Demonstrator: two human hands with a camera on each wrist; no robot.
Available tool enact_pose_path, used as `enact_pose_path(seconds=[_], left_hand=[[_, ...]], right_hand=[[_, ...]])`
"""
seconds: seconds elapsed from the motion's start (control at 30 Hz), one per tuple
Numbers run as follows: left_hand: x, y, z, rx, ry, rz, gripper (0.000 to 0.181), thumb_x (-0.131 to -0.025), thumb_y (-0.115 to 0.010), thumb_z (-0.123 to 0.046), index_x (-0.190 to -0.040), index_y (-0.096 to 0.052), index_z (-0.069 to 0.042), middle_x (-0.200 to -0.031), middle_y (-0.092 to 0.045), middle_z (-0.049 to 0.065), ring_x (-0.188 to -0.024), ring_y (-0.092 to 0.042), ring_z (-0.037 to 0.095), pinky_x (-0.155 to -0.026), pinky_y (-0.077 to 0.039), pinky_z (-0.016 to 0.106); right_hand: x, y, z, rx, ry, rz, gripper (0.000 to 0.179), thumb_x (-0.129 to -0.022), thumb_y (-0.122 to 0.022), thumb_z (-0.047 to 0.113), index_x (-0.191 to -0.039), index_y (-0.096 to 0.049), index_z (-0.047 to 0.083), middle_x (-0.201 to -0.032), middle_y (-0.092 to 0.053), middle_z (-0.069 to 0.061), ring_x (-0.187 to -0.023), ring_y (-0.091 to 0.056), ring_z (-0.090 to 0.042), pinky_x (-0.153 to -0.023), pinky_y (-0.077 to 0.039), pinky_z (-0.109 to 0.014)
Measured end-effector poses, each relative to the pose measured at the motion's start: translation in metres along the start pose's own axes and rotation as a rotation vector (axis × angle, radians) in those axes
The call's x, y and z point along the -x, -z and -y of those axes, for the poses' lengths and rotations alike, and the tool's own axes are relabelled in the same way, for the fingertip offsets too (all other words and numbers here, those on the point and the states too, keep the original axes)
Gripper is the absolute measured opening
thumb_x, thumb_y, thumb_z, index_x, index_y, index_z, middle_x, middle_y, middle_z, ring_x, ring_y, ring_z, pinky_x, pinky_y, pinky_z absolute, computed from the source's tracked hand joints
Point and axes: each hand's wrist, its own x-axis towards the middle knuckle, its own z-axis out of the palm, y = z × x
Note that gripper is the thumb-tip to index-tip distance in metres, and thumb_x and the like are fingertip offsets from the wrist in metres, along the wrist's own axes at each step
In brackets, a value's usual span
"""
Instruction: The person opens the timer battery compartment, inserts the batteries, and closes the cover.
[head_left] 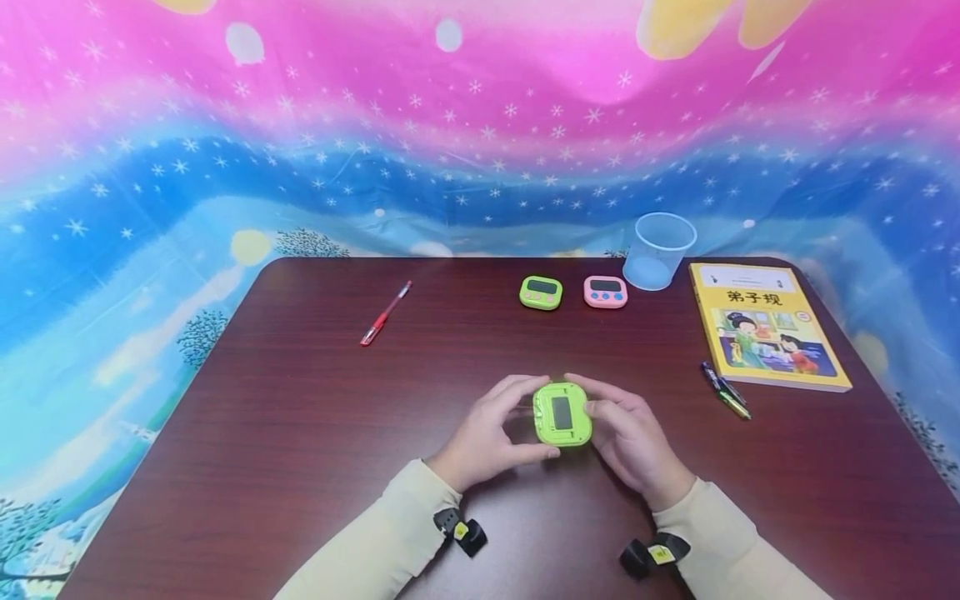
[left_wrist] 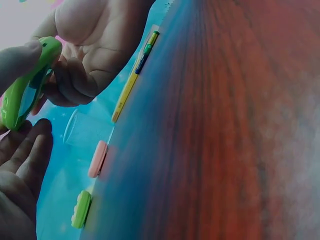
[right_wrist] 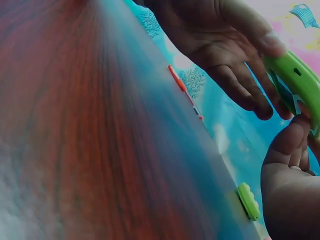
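Both hands hold a green digital timer (head_left: 562, 415) above the table, with a side showing a dark grey rectangle turned up toward the head camera. My left hand (head_left: 487, 433) grips it from the left, thumb at the near edge and fingertips at the far edge. On the other side my right hand (head_left: 633, 437) pinches it, its thumb lying over the right edge. In the left wrist view the timer (left_wrist: 20, 97) appears edge-on, partly covered by a thumb.
Behind the hands lie another green timer (head_left: 541, 293) and a pink timer (head_left: 605, 292). A clear plastic cup (head_left: 658, 254) stands beside them, left of a yellow book (head_left: 768, 325). Pens (head_left: 725, 390) lie by the book; a red pen (head_left: 386, 314) lies on the left.
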Motion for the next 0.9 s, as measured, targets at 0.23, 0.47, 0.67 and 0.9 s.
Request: enact_pose_path(seconds=[0.23,0.47,0.67,0.9], left_hand=[[0.000,-0.002,-0.001,0.057,-0.011,-0.124,0.077,-0.070,-0.092,-0.006,-0.137,-0.054,-0.006,-0.133,-0.055,0.006,-0.123,-0.056,0.020,-0.098,-0.054,0.030],[0.001,-0.006,-0.002,0.040,0.007,-0.264,0.076,-0.067,-0.095,-0.010,-0.131,-0.053,-0.009,-0.129,-0.052,0.004,-0.121,-0.055,0.019,-0.098,-0.054,0.033],[0.002,-0.009,-0.004,-0.010,0.063,-0.364,0.075,-0.066,-0.096,-0.016,-0.126,-0.050,-0.009,-0.127,-0.049,0.003,-0.120,-0.055,0.016,-0.098,-0.054,0.035],[0.002,-0.011,-0.003,0.051,0.079,-0.345,0.069,-0.072,-0.093,-0.015,-0.125,-0.050,-0.008,-0.126,-0.050,0.004,-0.115,-0.056,0.016,-0.095,-0.054,0.034]], right_hand=[[0.000,-0.011,-0.002,-0.019,0.084,-0.125,0.027,-0.102,-0.054,0.005,-0.127,-0.061,-0.004,-0.118,-0.068,-0.004,-0.103,-0.064,-0.012,-0.086,-0.057,-0.025],[0.003,-0.026,-0.004,-0.087,0.178,-0.164,0.019,-0.099,-0.056,-0.004,-0.116,-0.065,0.001,-0.097,-0.068,-0.003,-0.078,-0.061,-0.011,-0.067,-0.056,-0.023],[0.001,-0.036,-0.010,-0.074,0.200,-0.184,0.027,-0.095,-0.060,-0.007,-0.123,-0.058,-0.004,-0.099,-0.069,-0.007,-0.084,-0.066,-0.014,-0.072,-0.060,-0.027],[0.001,-0.036,-0.009,-0.055,0.181,-0.256,0.032,-0.095,-0.061,-0.007,-0.126,-0.057,-0.010,-0.098,-0.070,-0.008,-0.083,-0.067,-0.015,-0.071,-0.061,-0.028]])
